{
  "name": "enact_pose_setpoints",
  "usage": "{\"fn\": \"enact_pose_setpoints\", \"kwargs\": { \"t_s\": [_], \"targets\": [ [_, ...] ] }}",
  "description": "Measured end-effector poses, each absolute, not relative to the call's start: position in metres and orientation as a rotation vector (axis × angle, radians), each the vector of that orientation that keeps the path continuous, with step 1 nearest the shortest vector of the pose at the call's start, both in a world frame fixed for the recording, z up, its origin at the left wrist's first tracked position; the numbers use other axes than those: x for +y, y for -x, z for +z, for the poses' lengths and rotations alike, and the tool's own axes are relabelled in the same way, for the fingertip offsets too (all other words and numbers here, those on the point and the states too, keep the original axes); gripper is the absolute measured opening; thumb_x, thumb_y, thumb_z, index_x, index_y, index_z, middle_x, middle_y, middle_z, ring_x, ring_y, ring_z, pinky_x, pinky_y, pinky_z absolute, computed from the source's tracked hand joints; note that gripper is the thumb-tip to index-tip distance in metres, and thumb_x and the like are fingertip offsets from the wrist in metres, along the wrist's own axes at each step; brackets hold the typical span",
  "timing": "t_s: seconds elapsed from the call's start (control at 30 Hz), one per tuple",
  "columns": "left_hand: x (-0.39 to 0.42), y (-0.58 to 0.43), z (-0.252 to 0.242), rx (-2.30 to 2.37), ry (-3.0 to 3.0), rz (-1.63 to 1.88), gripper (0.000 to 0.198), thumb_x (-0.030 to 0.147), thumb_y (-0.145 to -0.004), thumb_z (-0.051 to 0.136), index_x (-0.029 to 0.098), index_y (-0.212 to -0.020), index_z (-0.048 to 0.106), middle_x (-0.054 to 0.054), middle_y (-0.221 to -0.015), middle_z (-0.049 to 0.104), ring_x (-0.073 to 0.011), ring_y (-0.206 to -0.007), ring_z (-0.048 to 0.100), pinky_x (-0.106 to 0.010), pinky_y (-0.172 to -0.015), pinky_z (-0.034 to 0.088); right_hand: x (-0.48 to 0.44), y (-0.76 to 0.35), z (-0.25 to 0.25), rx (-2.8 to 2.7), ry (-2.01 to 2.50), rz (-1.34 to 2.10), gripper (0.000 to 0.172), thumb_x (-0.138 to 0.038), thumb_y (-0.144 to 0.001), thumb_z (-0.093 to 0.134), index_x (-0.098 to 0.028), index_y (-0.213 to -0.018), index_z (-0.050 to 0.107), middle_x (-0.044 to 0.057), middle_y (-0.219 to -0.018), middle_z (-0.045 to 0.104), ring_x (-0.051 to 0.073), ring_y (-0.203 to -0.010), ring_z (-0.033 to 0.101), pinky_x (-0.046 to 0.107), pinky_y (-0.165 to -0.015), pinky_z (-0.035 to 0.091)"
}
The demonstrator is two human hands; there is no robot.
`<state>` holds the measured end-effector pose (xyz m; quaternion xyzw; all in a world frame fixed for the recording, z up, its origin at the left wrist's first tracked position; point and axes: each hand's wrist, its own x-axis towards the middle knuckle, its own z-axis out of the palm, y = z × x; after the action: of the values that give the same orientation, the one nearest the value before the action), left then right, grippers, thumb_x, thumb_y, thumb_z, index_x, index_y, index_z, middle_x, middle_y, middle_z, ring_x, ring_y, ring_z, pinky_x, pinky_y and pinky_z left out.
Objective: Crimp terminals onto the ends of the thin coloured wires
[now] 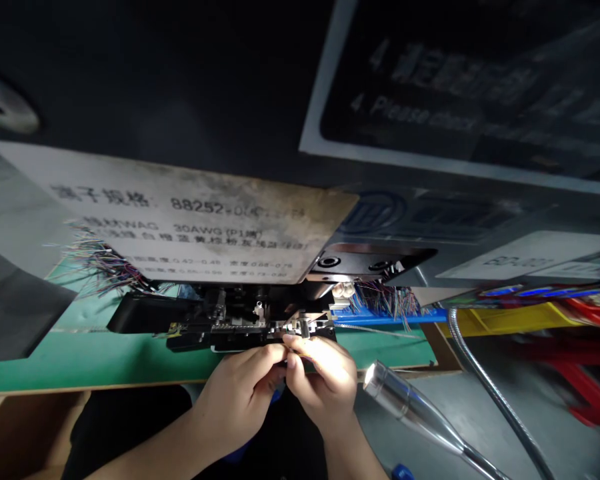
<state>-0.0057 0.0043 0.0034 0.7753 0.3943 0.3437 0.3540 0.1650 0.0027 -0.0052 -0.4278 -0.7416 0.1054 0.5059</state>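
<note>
My left hand (243,393) and my right hand (325,380) meet fingertip to fingertip in front of the metal tooling (295,325) of a terminal crimping machine (205,87). Both are closed in a pinch. A thin orange-looking wire (307,358) shows by the right fingers, which are pinched on it. What the left fingertips hold is too small and too hidden to make out. Bright lamp light falls on the right hand.
A lit gooseneck lamp (405,400) reaches in from the lower right. Bundles of thin coloured wires lie behind the machine at left (107,263) and right (387,300). The machine stands on a green table mat (105,363). A yellow bin (515,319) is at right.
</note>
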Motion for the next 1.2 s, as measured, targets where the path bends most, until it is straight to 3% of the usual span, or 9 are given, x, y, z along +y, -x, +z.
{"fn": "enact_pose_setpoints", "kwargs": {
  "t_s": [0.53,0.6,0.7,0.83,0.9,1.1,1.2],
  "targets": [
    [0.009,0.003,0.005,1.030,-1.952,0.868,0.018,0.017,-0.096,0.044,0.025,-0.103,0.059,-0.002,-0.096,0.072,-0.0176,-0.090,0.069,-0.026,-0.079,0.053,0.003,-0.161,-0.007,-1.761,1.036,0.238,0.037,-0.008,-0.081,0.063,-0.024,-0.114,0.063,0.006,-0.089,0.075,0.021,-0.072,0.070,0.033,-0.067,0.057],
    [0.009,0.004,0.003,1.011,-1.930,0.848,0.019,0.018,-0.095,0.045,0.025,-0.105,0.059,-0.001,-0.094,0.070,-0.0169,-0.088,0.068,-0.025,-0.078,0.052,-0.006,-0.158,-0.017,-1.670,1.084,0.285,0.033,-0.012,-0.081,0.064,-0.022,-0.112,0.062,0.003,-0.079,0.071,0.018,-0.061,0.065,0.030,-0.060,0.054],
    [0.005,0.005,0.000,1.010,-1.921,0.822,0.019,0.020,-0.095,0.046,0.025,-0.109,0.058,0.001,-0.081,0.068,-0.0155,-0.073,0.065,-0.025,-0.069,0.050,-0.026,-0.153,-0.034,-1.461,1.164,0.537,0.025,-0.020,-0.085,0.061,-0.022,-0.109,0.056,-0.006,-0.060,0.053,0.012,-0.046,0.049,0.023,-0.046,0.044],
    [-0.009,0.000,-0.006,0.943,-1.864,0.791,0.018,0.026,-0.096,0.045,0.023,-0.109,0.057,0.002,-0.076,0.067,-0.0143,-0.066,0.064,-0.024,-0.065,0.049,-0.056,-0.147,-0.051,-1.377,1.262,0.845,0.008,-0.026,-0.088,0.057,-0.020,-0.093,0.056,-0.007,-0.059,0.045,0.009,-0.047,0.039,0.019,-0.045,0.033],
    [-0.019,-0.004,-0.008,0.917,-1.822,0.757,0.020,0.027,-0.096,0.045,0.023,-0.112,0.057,0.002,-0.081,0.069,-0.0141,-0.069,0.065,-0.023,-0.065,0.049,-0.069,-0.148,-0.054,-1.380,1.318,0.894,0.010,-0.026,-0.087,0.059,-0.019,-0.082,0.056,-0.007,-0.057,0.046,0.008,-0.047,0.037,0.019,-0.045,0.031],
    [-0.043,-0.003,-0.014,0.863,-1.844,0.609,0.045,0.031,-0.098,0.044,0.027,-0.143,0.039,0.003,-0.083,0.072,-0.0159,-0.085,0.069,-0.027,-0.082,0.052,-0.099,-0.208,-0.058,-1.245,1.528,0.519,0.020,-0.035,-0.084,0.058,-0.017,-0.075,0.056,-0.006,-0.055,0.050,0.010,-0.046,0.044,0.020,-0.043,0.038],
    [-0.051,0.006,-0.018,0.861,-1.906,0.562,0.045,0.032,-0.098,0.043,0.027,-0.143,0.041,0.003,-0.079,0.071,-0.0154,-0.077,0.069,-0.024,-0.074,0.052,-0.099,-0.274,-0.049,-1.104,1.639,0.293,0.021,-0.037,-0.083,0.056,-0.017,-0.076,0.056,-0.004,-0.058,0.052,0.012,-0.050,0.046,0.023,-0.048,0.040]
  ]
}}
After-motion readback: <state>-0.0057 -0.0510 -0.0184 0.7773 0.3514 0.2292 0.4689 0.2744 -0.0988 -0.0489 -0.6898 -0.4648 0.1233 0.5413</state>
